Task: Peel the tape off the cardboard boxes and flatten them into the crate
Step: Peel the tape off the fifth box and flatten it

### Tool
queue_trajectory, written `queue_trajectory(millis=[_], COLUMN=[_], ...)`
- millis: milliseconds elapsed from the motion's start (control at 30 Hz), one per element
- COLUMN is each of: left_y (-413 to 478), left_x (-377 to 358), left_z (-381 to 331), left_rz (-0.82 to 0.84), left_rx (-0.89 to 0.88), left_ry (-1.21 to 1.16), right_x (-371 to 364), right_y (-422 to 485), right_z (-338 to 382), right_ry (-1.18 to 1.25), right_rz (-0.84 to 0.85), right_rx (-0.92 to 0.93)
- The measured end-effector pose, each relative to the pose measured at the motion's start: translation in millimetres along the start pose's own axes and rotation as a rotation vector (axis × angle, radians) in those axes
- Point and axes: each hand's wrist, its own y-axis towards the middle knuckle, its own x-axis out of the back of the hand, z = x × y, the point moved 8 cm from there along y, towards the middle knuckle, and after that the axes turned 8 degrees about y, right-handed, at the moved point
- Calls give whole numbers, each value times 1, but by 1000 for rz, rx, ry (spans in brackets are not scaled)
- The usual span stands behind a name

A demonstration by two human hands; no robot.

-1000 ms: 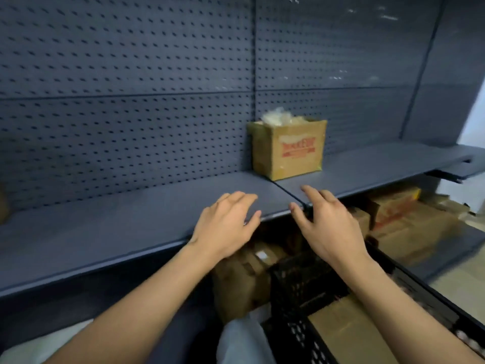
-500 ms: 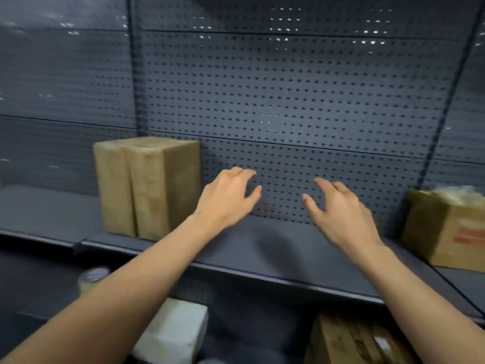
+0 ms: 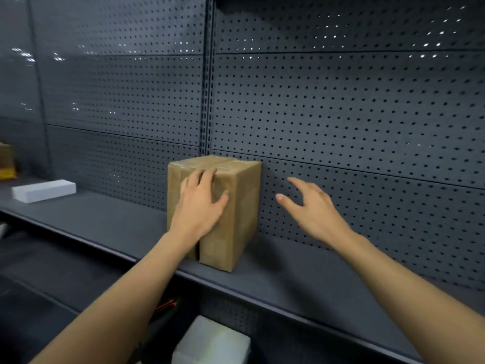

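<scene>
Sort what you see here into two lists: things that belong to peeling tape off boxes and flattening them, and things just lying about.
Belongs to the job:
- taped cardboard box
- left hand, resting on the box's front
- right hand, open beside the box, not touching it

Just lying about:
- white block, far left on the same shelf
- white box, on the level below

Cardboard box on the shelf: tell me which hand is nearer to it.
Left. The left hand lies against the front of the cardboard box, fingertips at its top edge. The right hand hovers open to the box's right, apart from it.
</scene>
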Motion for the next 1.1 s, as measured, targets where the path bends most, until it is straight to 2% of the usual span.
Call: queue_trajectory(millis=[267,533,667,833,1100], left_y=[-6,-12,-11,-14,-33], left_x=[-21,-45,-48,-53,-80], left_z=[47,52,44,21,-40], left_rz=[0,12,-8,19,99], left_rx=[83,150,197,111,-6], left_ry=[-91,-196,-284,-437,-664], right_x=[-53,-105,-123,-112,-52], right_y=[61,57,59,56,25], right_z=[33,30,25,18,-28], right_ry=[19,309,398,500,458], right_rz=[77,148,108,32,-52], right_rx=[99,-100,-154,-156,-140])
